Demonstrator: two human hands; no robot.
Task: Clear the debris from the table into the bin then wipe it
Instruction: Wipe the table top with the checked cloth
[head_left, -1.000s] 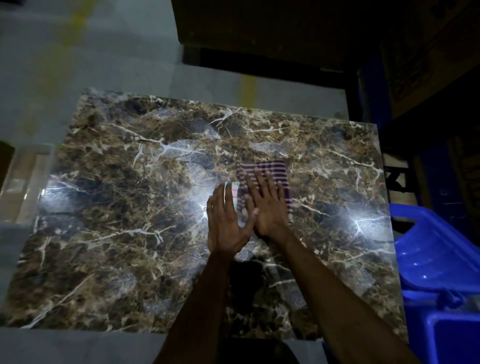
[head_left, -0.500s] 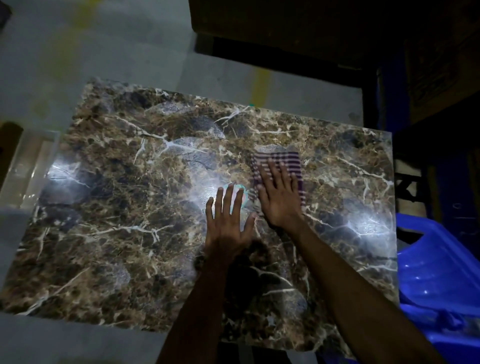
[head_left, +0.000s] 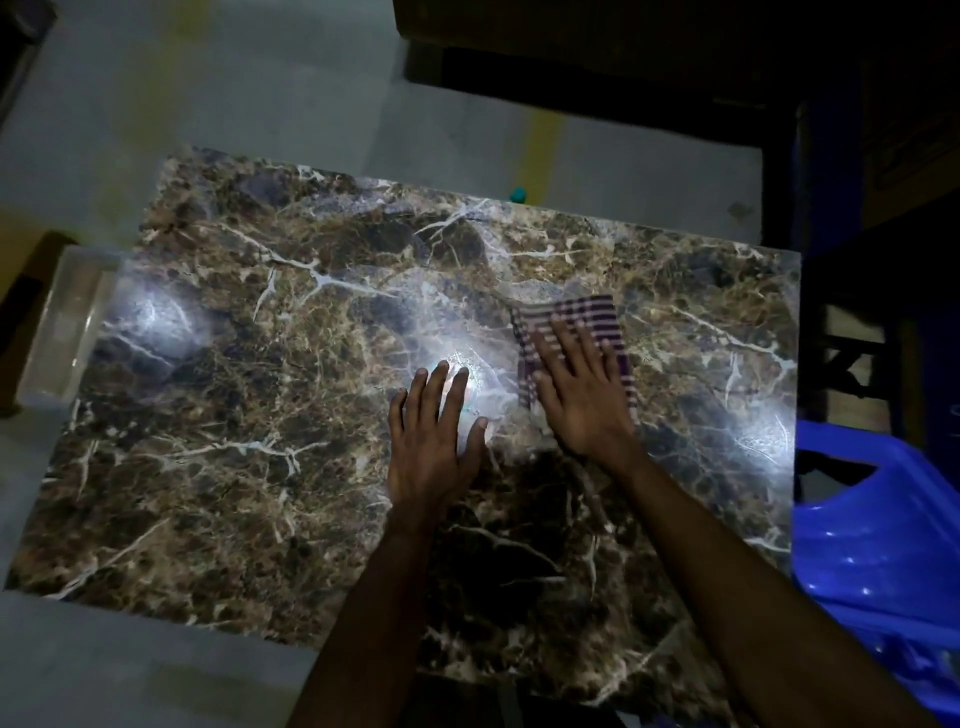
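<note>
A brown marbled table (head_left: 249, 467) fills the view, with bright light glare on it. A purple-and-white striped cloth (head_left: 592, 312) lies flat on the table right of centre. My right hand (head_left: 582, 389) presses flat on the cloth, fingers straight and spread. My left hand (head_left: 434, 441) rests flat on the bare table just left of the cloth, fingers straight. No debris shows on the tabletop.
A blue plastic bin (head_left: 878, 561) stands off the table's right edge. A clear plastic container (head_left: 62, 332) sits at the table's left edge. A small teal object (head_left: 518, 195) lies on the floor beyond the far edge. Dark furniture (head_left: 623, 67) stands behind.
My right hand has slid the cloth to the right and slightly away across the table. My left hand now lies apart from the right one, fingers more spread.
</note>
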